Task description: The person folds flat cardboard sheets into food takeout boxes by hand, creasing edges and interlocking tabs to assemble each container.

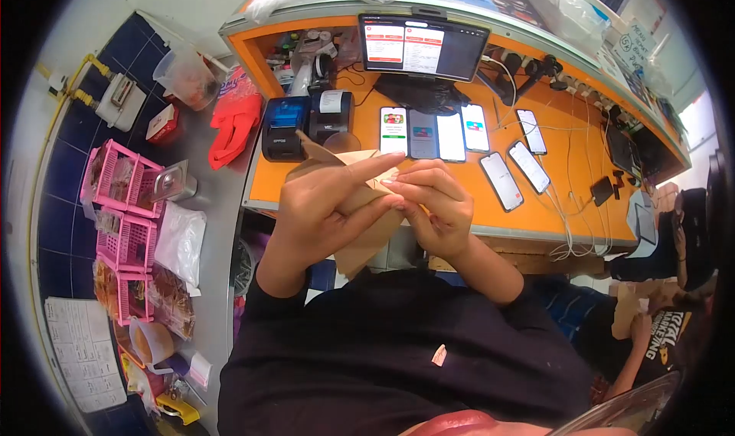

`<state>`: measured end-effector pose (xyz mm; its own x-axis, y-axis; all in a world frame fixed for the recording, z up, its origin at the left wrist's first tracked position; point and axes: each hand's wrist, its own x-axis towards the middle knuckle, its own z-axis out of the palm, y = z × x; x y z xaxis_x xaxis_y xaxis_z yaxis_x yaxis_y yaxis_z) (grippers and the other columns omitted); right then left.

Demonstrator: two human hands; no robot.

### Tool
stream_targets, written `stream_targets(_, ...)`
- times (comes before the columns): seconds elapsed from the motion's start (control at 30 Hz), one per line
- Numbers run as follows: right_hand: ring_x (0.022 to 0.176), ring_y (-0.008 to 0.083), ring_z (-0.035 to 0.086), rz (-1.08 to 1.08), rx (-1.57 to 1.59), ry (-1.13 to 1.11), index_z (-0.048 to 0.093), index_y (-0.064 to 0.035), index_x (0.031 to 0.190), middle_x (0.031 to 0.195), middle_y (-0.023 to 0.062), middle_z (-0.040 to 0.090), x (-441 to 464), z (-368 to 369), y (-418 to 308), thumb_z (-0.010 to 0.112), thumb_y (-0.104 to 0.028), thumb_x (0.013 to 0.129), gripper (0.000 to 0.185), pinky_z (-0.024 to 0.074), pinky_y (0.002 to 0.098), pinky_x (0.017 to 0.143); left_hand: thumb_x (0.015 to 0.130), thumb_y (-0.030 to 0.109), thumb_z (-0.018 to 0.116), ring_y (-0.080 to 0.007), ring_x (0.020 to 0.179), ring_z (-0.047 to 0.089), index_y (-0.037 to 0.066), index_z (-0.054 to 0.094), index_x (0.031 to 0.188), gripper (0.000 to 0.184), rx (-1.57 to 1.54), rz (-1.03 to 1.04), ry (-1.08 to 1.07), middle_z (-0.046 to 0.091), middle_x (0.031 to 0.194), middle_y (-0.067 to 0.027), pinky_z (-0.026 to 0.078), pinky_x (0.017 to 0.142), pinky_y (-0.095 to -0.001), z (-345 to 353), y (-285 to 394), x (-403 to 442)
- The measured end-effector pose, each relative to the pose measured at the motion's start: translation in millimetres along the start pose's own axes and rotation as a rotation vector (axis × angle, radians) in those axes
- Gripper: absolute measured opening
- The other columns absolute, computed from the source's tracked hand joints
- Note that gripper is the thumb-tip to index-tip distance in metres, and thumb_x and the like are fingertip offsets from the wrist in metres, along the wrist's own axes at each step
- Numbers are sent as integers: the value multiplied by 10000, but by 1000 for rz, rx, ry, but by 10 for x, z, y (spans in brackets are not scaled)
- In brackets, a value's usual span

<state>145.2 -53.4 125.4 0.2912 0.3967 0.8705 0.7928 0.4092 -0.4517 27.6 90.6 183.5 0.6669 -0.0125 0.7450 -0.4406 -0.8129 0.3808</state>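
"Phones first: how many?"

"Seven phones (501,181) on the desk (570,130), four in a row below one monitor (421,49), three set apart to the right. Two printers (285,130) stand side by side at the left."

"And the hands?"

"Both pinch one piece of folded brown paper (356,233). The left hand (314,206) has its index finger stretched along the fold, thumb underneath; the right hand (436,202) nips the corner between thumb and curled fingers. Their tips nearly meet."

"Where's the paper, exactly?"

"Held up in front of the person's dark shirt (398,344), over the desk's near edge, just in front of the printers."

"Any room to move?"

"Some bare orange desk between the phone groups. White cables (566,229) crowd the right end and hang over the edge."

"The rest?"

"A metal counter (222,229) on the left carries pink baskets (130,241); behind them, blue wall tiles (57,237). Far right, another person (612,336) holds brown paper too."
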Motion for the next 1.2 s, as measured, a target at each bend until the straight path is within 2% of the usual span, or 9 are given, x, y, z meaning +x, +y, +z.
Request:
stream_targets(0.1,758,228,607,-7,-100,70,708,16,909,836,101,647,64,-50,38,736,-25,781,138,488,312,662,667,151,877,-217,848,693,-23,663,1097,511,53,-115,236,656,1175,-147,537,729,-286,-109,67,97)
stream_targets(0.2,753,143,581,213,-121,287,677,32,849,827,86,648,178,-201,122,686,-59,879,96,446,264,619,583,219,928,-264,929,670,-43,623,1059,624,-299,-364,135,617,1208,-150,528,762,-325,-288,57,30)
stream_targets(0.27,727,130,561,339,-42,405,683,34,876,817,77,639,256,-208,139,671,-61,897,98,434,246,634,575,242,931,-256,917,668,-56,602,1098,686,-319,-217,-152,637,1157,-150,525,757,-328,-361,-34,7)
stream_targets(0.37,765,144,557,410,56,407,703,23,917,821,72,631,303,-161,208,693,-63,873,96,437,256,672,734,171,821,-263,750,672,-34,655,1032,398,-233,-294,-217,678,911,-161,513,682,-318,-210,65,-112)
stream_targets(0.43,825,175,563,343,-177,379,715,11,943,846,72,641,390,-75,146,710,-57,847,117,442,273,721,815,96,734,-292,719,660,-19,684,926,167,-212,-357,-219,659,779,-158,502,653,-326,-173,120,-84)
stream_targets(0.6,1000,264,583,-51,-183,-102,744,-48,980,972,64,681,331,-32,141,744,-149,800,205,406,409,933,801,124,756,-311,698,650,-34,642,960,252,-203,-315,-117,644,813,-146,503,645,-342,-103,-31,-169)
stream_targets(0.73,973,268,605,12,-86,-117,750,-45,943,936,71,680,379,-18,94,747,-146,800,175,413,420,932,780,106,783,-270,711,673,-18,581,1001,324,-132,-145,-102,630,858,-120,519,631,-325,-130,-114,-141)
stream_targets(0.93,884,192,603,289,129,60,725,16,982,907,90,667,296,25,43,731,-68,837,167,467,308,765,776,16,789,-170,846,691,31,443,1149,509,-413,-567,375,648,903,-95,567,700,-283,-52,-84,-116)
stream_targets(1.2,905,120,585,520,264,412,707,45,1050,1032,98,635,200,98,122,691,-77,900,194,467,259,766,888,94,697,-194,1007,655,22,380,1294,519,-1101,-925,386,648,1119,-161,534,875,-329,14,-67,-155)
